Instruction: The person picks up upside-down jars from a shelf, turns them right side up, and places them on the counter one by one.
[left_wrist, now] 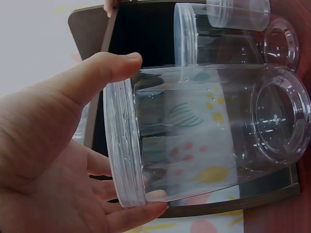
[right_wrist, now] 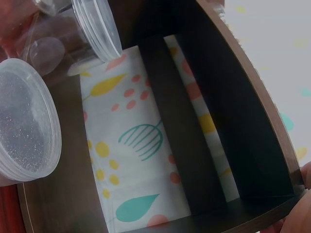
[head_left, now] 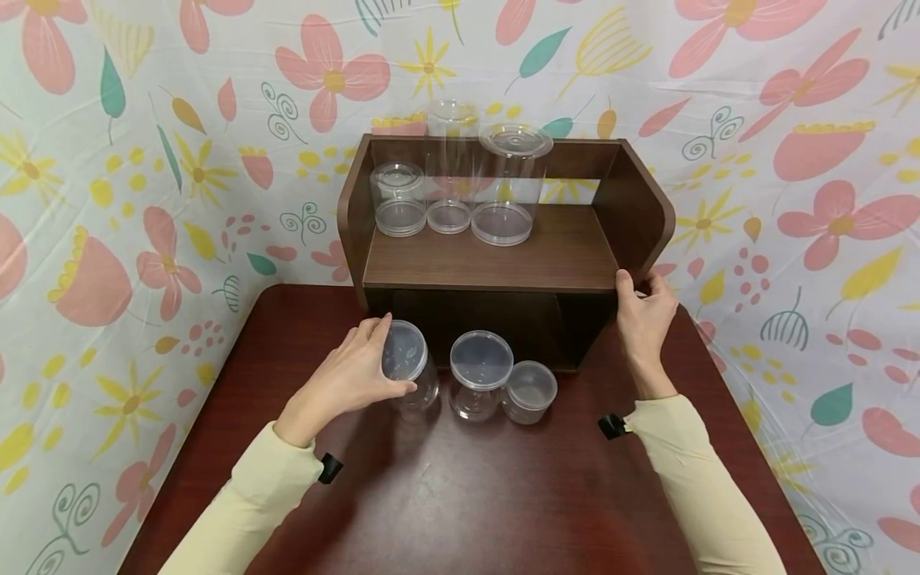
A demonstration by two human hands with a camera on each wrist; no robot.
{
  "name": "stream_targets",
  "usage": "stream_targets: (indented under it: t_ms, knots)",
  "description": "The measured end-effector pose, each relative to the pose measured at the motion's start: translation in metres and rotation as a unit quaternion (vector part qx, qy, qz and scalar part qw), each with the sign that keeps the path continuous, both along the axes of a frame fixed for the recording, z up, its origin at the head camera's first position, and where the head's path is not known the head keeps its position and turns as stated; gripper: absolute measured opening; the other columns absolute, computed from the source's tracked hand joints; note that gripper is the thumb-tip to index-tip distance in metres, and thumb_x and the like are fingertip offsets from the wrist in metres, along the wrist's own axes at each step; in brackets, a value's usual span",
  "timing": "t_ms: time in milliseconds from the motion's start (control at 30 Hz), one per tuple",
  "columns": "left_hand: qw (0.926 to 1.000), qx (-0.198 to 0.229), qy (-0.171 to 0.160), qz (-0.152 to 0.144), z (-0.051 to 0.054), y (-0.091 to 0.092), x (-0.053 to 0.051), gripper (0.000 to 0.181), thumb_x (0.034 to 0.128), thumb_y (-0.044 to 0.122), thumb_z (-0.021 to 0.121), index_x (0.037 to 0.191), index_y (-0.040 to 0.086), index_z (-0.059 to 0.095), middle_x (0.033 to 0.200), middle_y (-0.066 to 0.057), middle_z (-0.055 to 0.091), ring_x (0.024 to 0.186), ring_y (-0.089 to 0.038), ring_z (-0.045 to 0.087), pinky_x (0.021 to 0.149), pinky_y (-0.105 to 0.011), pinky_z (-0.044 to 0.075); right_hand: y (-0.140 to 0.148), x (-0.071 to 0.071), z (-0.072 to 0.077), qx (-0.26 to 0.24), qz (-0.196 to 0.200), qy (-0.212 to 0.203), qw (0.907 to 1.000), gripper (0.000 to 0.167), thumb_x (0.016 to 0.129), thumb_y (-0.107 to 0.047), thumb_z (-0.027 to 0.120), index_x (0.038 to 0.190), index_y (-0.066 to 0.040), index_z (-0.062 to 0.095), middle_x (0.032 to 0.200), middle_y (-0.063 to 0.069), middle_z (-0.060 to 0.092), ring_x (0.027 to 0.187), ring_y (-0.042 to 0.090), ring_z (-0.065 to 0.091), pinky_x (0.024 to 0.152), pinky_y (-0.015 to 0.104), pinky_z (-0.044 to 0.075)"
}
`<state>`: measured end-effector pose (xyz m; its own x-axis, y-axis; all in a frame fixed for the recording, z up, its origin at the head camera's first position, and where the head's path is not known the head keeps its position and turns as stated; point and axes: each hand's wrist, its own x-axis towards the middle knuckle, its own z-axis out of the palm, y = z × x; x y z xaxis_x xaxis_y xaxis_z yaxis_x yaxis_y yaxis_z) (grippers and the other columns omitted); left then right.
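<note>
My left hand holds a clear lidded jar by its lid, standing at the left of a row in front of a brown two-tier shelf. The left wrist view shows thumb and fingers spread around the jar's lid. Beside it stand a medium lidded jar and a short lidded jar. My right hand grips the shelf's front right edge, thumb in front; its other fingers are partly hidden behind the side panel. Only a bit of that hand shows in the right wrist view.
On the upper tier stand a short wide clear jar, a tall narrow one and a large one. The shelf sits at the back of a dark red table. Floral fabric hangs behind and at both sides.
</note>
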<state>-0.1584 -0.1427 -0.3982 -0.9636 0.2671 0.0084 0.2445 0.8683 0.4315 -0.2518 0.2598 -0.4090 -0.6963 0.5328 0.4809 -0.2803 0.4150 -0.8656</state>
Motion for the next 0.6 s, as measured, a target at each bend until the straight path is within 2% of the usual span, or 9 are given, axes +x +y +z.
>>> stream_targets:
  t_ms: [600]
  knots:
    - [0.9996,0.001,-0.021,-0.019,-0.012,0.009,-0.019,0.118,0.0743,0.049,0.089,0.161,-0.002,0.026,0.153,-0.021,0.040,0.138,-0.039,0.042,0.106,-0.055,0.044,0.001,0.002,0.002,0.011,0.003,-0.009,0.9999,0.027,0.094,-0.018,0.071,0.098,0.009,0.070,0.085,-0.009,0.058,0.081,0.005,0.056,0.071,0.017,0.045]
